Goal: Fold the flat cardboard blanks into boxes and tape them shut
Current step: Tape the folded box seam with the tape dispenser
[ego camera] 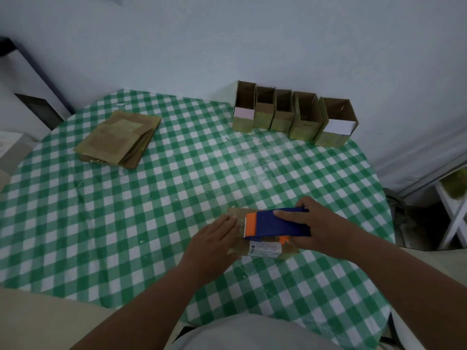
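A small folded cardboard box (265, 250) with a white label lies near the front of the table. My right hand (318, 223) grips a blue and orange tape dispenser (275, 222) that rests on top of the box, its toothed orange end pointing left. My left hand (214, 241) lies flat with straight fingers on the box's left end, right beside the dispenser's cutter. A stack of flat cardboard blanks (118, 138) sits at the far left of the table. Several finished open-topped boxes (293, 113) stand in a row at the back right against the wall.
A green and white checked cloth covers the round table (151, 198). A white wall runs behind it. A white stand (454, 218) is on the floor to the right, and dark furniture (38, 107) at the far left.
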